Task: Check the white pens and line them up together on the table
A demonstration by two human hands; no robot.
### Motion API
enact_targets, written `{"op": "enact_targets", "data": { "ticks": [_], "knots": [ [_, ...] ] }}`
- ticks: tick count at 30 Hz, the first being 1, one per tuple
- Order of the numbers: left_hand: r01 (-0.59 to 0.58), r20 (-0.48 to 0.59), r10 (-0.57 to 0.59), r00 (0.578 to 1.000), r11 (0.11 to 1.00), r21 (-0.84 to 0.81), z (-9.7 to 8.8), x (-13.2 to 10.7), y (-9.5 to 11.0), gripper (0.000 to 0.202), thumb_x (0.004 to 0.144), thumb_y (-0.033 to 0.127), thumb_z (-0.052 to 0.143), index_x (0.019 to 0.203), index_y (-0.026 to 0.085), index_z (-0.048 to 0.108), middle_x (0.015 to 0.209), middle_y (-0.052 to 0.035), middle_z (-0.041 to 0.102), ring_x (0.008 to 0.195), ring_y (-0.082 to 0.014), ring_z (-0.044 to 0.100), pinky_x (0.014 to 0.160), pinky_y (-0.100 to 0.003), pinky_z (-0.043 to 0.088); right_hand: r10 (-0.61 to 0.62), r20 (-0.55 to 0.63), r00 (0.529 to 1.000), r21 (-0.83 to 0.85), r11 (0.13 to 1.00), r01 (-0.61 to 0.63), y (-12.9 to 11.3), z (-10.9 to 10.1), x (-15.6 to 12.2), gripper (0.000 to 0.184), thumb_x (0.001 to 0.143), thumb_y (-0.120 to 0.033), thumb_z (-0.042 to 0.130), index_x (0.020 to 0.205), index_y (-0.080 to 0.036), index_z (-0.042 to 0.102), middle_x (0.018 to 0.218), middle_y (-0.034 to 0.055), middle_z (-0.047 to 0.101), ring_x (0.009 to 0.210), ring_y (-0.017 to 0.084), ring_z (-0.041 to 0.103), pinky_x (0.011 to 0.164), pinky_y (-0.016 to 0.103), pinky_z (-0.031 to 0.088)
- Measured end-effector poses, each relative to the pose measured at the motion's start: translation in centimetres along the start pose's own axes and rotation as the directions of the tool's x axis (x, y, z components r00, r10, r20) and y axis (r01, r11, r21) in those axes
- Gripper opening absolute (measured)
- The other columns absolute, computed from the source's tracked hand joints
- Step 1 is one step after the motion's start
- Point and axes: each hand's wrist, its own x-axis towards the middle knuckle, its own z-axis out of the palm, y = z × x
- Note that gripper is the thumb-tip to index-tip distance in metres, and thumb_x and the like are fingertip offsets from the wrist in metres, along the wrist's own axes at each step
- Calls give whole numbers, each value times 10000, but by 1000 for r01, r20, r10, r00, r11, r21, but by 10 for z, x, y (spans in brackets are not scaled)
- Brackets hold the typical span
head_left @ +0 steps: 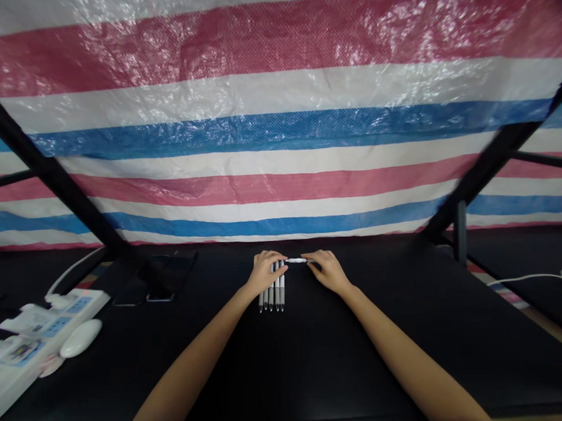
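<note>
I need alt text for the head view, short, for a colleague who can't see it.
Two bare hands meet at the far middle of a black table: the left hand rests on a row of white pens with dark tips, the right hand holds one white pen crosswise. A white power strip and striped plastic tarp frame the scene.

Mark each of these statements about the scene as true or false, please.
1. The left hand rests on a row of white pens. True.
2. The pens lie on a white table. False: the table is black.
3. The right hand touches a single pen lying crosswise above the row. True.
4. A power strip lies at the far right. False: it lies at the left, beside a white oval object.
5. The backdrop is plain grey. False: the tarp has red, white and blue stripes.
</note>
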Motion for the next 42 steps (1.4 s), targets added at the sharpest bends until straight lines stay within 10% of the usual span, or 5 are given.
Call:
{"op": "enact_targets", "data": {
  "ticks": [19,31,42],
  "knots": [
    [41,-306,-106,946,977,-211,1,5,-14,150,860,260,500,791,190,613,821,-32,645,829,-167,576,760,-283,439,99,-65,993,-7,995,-100,13,6,1,235,886,-346,485,989,-233,662,931,63,690,856,224,575,771,367,413],
    [53,-269,-100,958,983,-177,0,5,-14,386,904,300,389,551,184,493,731,-30,607,788,-165,567,787,-300,411,60,-82,995,11,998,-59,9,2,0,211,887,-339,499,964,-244,671,932,43,697,876,222,555,790,366,395],
    [-36,-286,-50,957,957,-288,6,5,-15,109,808,275,565,868,195,608,881,-44,628,840,-177,571,783,-302,437,88,-137,987,-34,995,-94,11,3,-1,234,896,-359,484,968,-232,666,918,43,695,867,219,555,768,355,382]
  ]
}}
